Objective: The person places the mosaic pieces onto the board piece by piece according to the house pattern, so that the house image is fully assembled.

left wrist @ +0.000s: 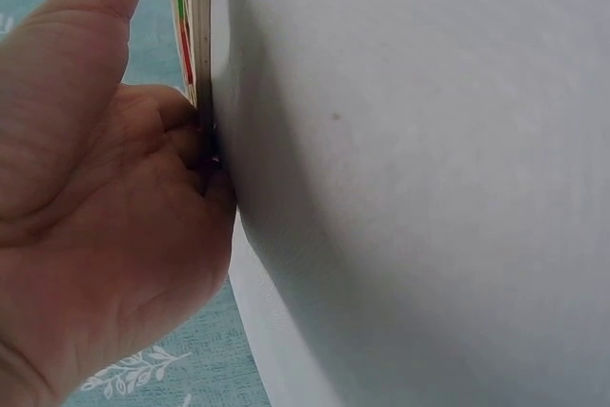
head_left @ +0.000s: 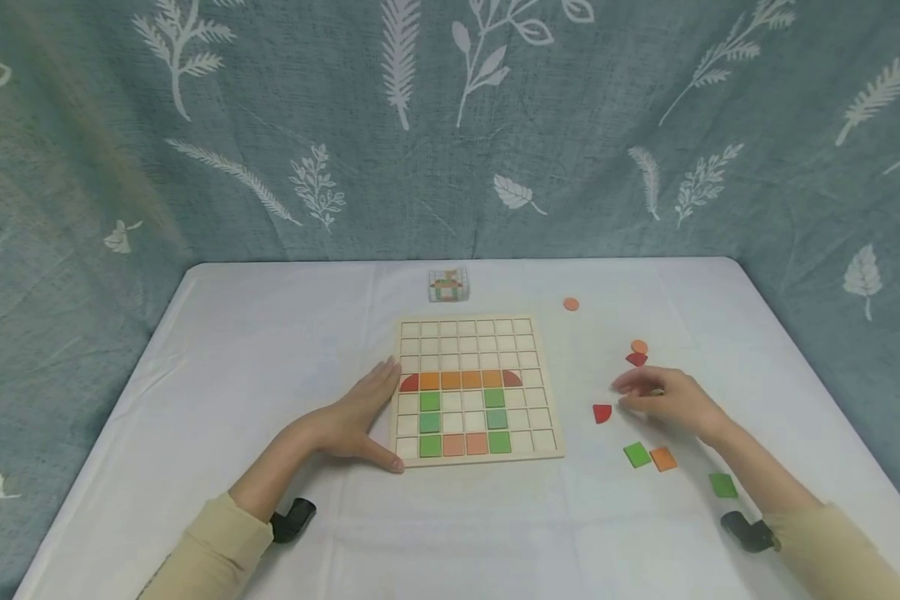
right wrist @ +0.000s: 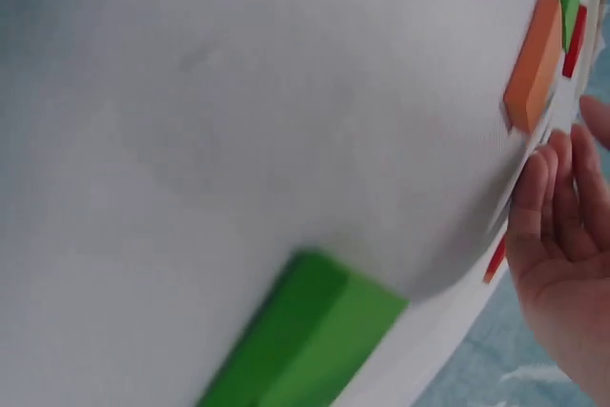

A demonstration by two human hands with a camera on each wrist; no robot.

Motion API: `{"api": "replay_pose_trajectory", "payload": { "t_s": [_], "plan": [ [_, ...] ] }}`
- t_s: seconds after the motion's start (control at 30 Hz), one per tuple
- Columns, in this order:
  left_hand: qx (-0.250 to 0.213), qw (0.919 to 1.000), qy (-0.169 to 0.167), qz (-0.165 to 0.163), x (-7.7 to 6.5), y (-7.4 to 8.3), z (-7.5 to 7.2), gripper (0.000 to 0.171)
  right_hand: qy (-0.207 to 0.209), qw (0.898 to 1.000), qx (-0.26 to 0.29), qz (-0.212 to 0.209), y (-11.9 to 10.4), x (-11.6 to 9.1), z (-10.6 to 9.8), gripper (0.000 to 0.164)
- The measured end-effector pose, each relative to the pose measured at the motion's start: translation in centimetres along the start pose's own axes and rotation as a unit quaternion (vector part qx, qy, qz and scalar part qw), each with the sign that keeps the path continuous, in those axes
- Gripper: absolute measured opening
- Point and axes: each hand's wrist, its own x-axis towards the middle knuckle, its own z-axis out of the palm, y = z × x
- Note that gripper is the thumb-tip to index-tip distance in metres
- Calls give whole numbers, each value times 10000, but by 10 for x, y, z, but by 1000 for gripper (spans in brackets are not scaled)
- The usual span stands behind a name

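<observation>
A square wooden grid board point(head_left: 480, 461) lies flat on the white table. Set in its squares are orange tiles point(head_left: 450, 380), red quarter-rounds point(head_left: 409, 382), green tiles point(head_left: 430, 401) and pink tiles point(head_left: 453, 444). My left hand point(head_left: 356, 417) rests against the board's left edge, thumb spread toward the near corner. Over the loose pieces at the right hovers my right hand point(head_left: 671, 402), fingers loosely bent; no held piece can be made out. A small greenish spot shows by its fingers, too small to identify. Close by are a red quarter-round point(head_left: 602, 413) and another red piece point(head_left: 637, 359).
A small picture card point(head_left: 448, 285) lies behind the board. Loose pieces include an orange disc point(head_left: 571, 304), another orange disc point(head_left: 639, 346), a green tile point(head_left: 637, 454), an orange tile point(head_left: 663, 458) and a green tile point(head_left: 723, 485) beside my right forearm. A patterned curtain point(head_left: 450, 192) hangs behind.
</observation>
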Motion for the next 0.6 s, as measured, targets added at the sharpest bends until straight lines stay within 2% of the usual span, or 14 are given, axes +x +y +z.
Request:
{"api": "replay_pose_trajectory", "payload": {
  "t_s": [0.1,0.23,0.47,0.6],
  "plan": [
    [-3,10000,11,-6,0,0,0,135,-265,9991,-147,-311,-3,-1,7,30],
    [12,10000,27,-1,-1,0,0,135,-357,9966,-313,-672,-7,-2,14,28],
    [-11,10000,28,63,-1,0,0,135,-206,9919,-518,-1145,-9,2,23,25],
    [-5,10000,27,65,0,-1,1,135,58,9916,-713,-1081,-11,5,28,20]
  ]
}}
